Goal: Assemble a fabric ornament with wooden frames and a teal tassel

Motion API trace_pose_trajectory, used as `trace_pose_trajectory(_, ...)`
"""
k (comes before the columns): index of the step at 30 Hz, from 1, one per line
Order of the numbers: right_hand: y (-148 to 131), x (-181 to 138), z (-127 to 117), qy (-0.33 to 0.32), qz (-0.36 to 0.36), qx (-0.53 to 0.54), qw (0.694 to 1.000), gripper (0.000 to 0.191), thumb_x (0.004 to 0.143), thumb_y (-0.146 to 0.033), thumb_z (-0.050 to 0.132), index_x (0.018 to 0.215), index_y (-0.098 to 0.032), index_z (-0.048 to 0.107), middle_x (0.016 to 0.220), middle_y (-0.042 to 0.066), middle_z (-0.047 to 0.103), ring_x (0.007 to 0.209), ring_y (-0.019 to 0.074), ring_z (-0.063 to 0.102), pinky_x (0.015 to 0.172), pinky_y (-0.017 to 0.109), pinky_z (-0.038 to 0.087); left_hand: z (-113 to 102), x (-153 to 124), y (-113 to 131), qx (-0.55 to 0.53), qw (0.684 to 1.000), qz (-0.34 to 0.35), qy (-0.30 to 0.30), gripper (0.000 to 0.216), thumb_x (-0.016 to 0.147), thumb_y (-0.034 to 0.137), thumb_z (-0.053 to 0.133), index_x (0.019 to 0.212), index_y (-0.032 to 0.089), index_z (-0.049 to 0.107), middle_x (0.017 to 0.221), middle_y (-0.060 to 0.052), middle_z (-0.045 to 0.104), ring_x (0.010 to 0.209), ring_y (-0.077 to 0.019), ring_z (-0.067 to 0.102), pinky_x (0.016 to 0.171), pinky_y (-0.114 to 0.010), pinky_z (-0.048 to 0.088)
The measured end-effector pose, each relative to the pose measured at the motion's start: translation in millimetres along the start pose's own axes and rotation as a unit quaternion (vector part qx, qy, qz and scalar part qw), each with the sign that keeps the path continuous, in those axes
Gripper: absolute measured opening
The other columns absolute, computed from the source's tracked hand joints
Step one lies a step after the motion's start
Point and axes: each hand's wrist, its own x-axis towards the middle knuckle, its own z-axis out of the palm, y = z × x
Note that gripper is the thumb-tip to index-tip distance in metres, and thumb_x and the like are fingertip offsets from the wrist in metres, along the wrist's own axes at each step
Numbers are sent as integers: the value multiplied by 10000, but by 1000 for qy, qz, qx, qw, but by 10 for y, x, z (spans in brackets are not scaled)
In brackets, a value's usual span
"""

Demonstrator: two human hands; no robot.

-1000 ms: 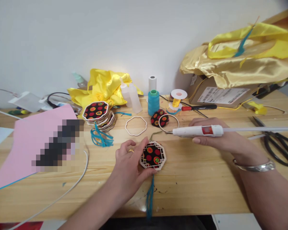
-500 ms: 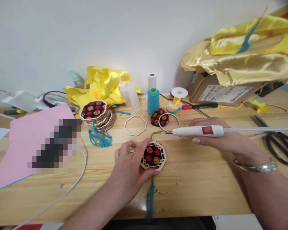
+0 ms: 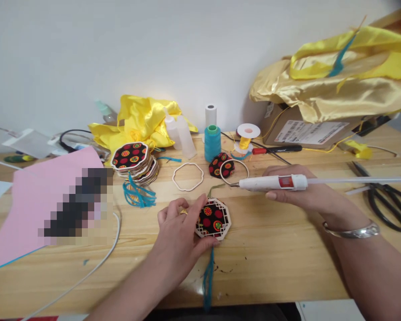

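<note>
My left hand (image 3: 183, 232) grips the left side of an octagonal wood-framed pendant (image 3: 215, 218), thumb at its lower edge and fingers at its upper edge. Dark cloth with red and flower-like spots fills the frame. A green cord leaves its top, and a blue tassel (image 3: 208, 278) hangs from its bottom toward the table edge. In my right hand (image 3: 297, 191) is a white glue gun (image 3: 272, 183) with a clear glue stick in its rear. Its metal tip points left, above and right of the pendant, by the wooden ring (image 3: 234, 172).
Behind lie a scalloped wooden frame (image 3: 187, 177), a round patterned cloth piece (image 3: 217, 165), a blue thread cone (image 3: 213, 145) and a stack of patterned pendants (image 3: 130, 158). Black scissors (image 3: 384, 196) lie at right. A pink sheet (image 3: 36, 187) and white cable (image 3: 102, 258) occupy the left.
The view has shifted slightly. Both hands keep their grips, and the glue gun stays in nearly the same place above the pendant.
</note>
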Motion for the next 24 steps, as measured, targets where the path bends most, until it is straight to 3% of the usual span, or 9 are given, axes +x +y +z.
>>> trace_pose_trajectory(6, -46, -21, 3, 2, -22, 2, 1000, 230, 766, -401, 655, 701, -186, 605, 643, -3, 549, 586, 132, 475, 527, 266, 377, -5, -28, -2, -12, 1000, 28, 6, 688, 785, 395, 639, 1375, 187, 351, 1227, -136, 573, 1149, -319, 361, 899, -493, 334)
trace_pose_trajectory(11, -5, -50, 1, 38, -23, -13, 999, 270, 736, -445, 674, 650, -211, 572, 592, -8, 501, 583, 156, 475, 529, 287, 365, -115, 13, 8, -19, 995, 81, 58, 488, 882, 333, 513, 1338, 214, 387, 1474, -75, 356, 1200, -282, 323, 999, -472, 298)
trace_pose_trajectory(18, 2, -42, -19, 20, -55, -3, 998, 324, 762, -402, 661, 602, -197, 469, 581, -36, 430, 538, 110, 387, 505, 266, 297, -215, 160, 123, 29, 989, 134, -47, 650, 792, 390, 628, 1370, 246, 368, 1447, -31, 410, 1204, -308, 280, 984, -502, 309)
trace_pose_trajectory(24, -1, -39, -38, 19, -55, -26, 998, 374, 757, -428, 656, 578, -193, 426, 577, -42, 401, 538, 102, 362, 505, 264, 273, -250, 260, 261, 56, 984, 147, -87, 744, 703, 355, 686, 1363, 215, 374, 1392, -42, 473, 1176, -316, 314, 954, -505, 308)
